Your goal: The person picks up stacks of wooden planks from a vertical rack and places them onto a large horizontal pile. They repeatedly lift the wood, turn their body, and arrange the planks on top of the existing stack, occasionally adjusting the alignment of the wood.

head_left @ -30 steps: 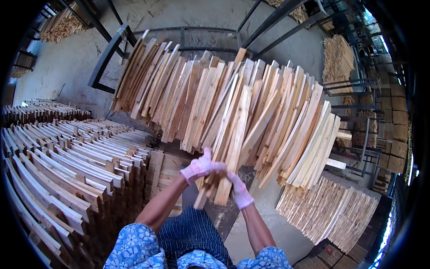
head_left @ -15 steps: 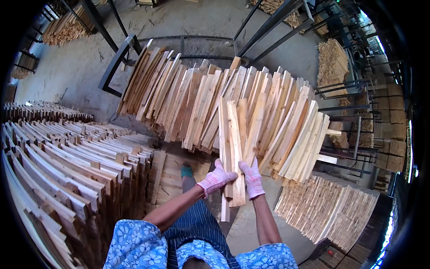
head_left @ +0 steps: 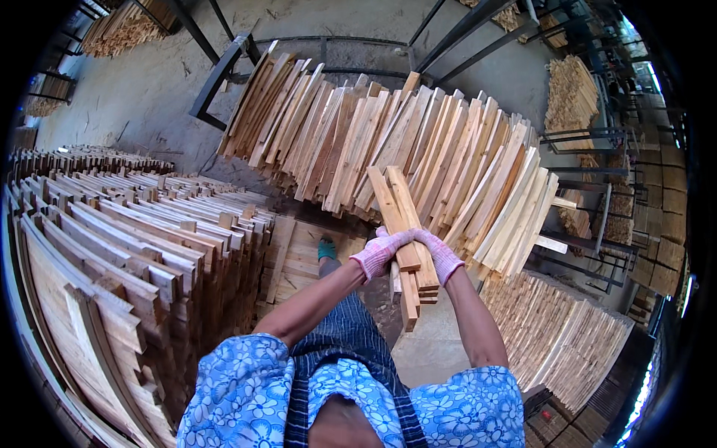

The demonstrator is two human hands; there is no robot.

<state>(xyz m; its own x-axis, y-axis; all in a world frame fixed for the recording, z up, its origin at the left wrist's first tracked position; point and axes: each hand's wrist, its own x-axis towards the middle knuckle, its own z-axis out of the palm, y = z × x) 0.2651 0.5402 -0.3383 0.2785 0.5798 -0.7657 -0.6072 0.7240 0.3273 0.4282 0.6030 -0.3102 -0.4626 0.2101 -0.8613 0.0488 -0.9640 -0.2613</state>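
Observation:
A bundle of several wooden slats (head_left: 396, 198) is gripped between my gloved hands in front of my waist. My left hand (head_left: 379, 252), in a pink and white knit glove, wraps the bundle's left side. On the other side my right hand (head_left: 439, 251), gloved alike, closes round the slats, its fingers lying near the left thumb. The near ends of the slats stick out unevenly below my hands, while the far ends point toward a large pile of loose slats (head_left: 358, 149) on a rack just ahead.
Tall stacked wooden panels (head_left: 142, 261) stand close on my left. A neat stack of slats (head_left: 560, 336) is at the right. Dark metal frame bars (head_left: 216, 82) rise behind the pile. My foot (head_left: 326, 249) is near wooden boards (head_left: 280, 257) on the floor.
The slats in my hands are now a thicker bundle, drawn a little off the pile and tilted leftward at the far end. My hands have moved up and closer together around it.

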